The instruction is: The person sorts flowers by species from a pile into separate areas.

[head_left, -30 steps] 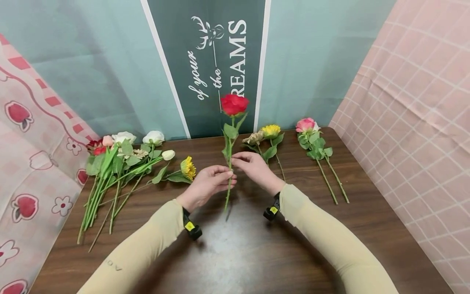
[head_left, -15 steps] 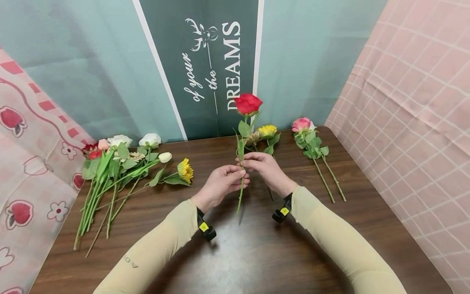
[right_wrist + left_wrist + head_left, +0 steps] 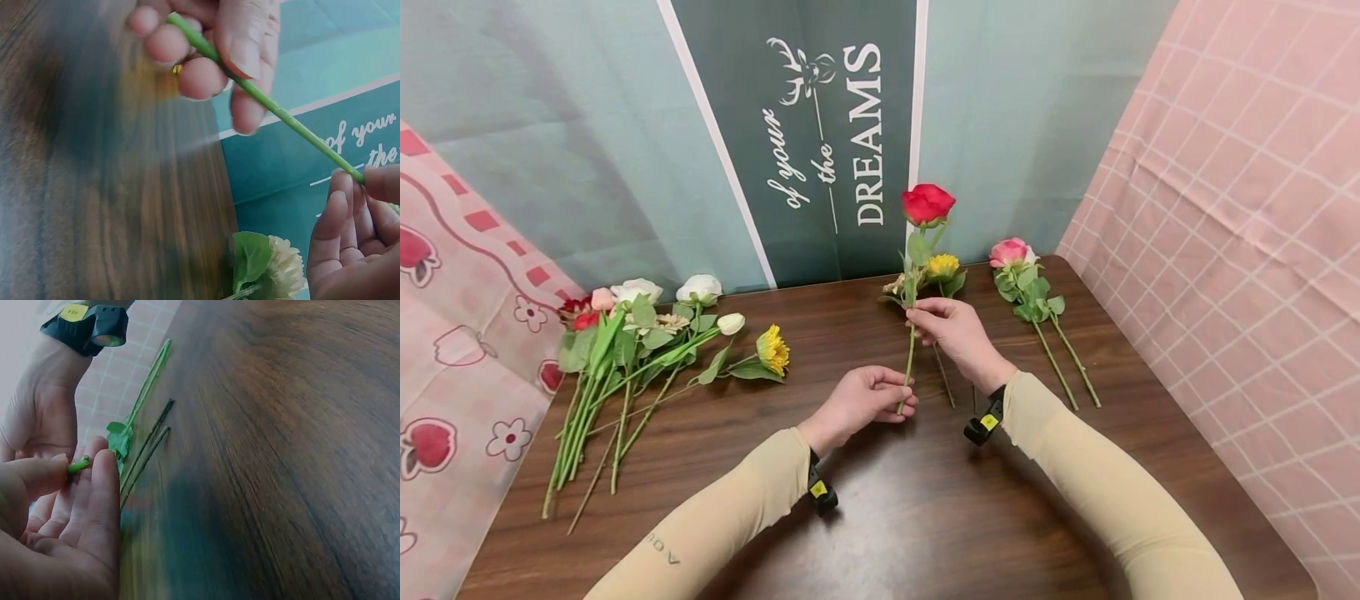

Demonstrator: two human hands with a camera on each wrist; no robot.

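Observation:
A red rose (image 3: 928,204) stands nearly upright above the table, its green stem (image 3: 287,119) held by both hands. Low on the stem, my left hand (image 3: 861,398) pinches it between thumb and fingers; the cut end (image 3: 79,464) shows between them in the left wrist view. Higher up, below the leaves, my right hand (image 3: 958,333) pinches the same stem with thumb and fingertips. Just behind the rose lie a yellow flower (image 3: 942,266) and a beige flower (image 3: 286,265), partly hidden by the rose and my right hand.
On the brown table (image 3: 880,517), a pile of white, red and pink flowers (image 3: 636,312) lies at the left, with a yellow flower (image 3: 772,351) beside it. Pink and white roses (image 3: 1011,252) lie at the back right. Cloth hangs behind and on both sides.
My left hand has slid down the stem towards its cut end, while my right hand keeps its pinch higher up. The rose and both hands have shifted right in the head view.

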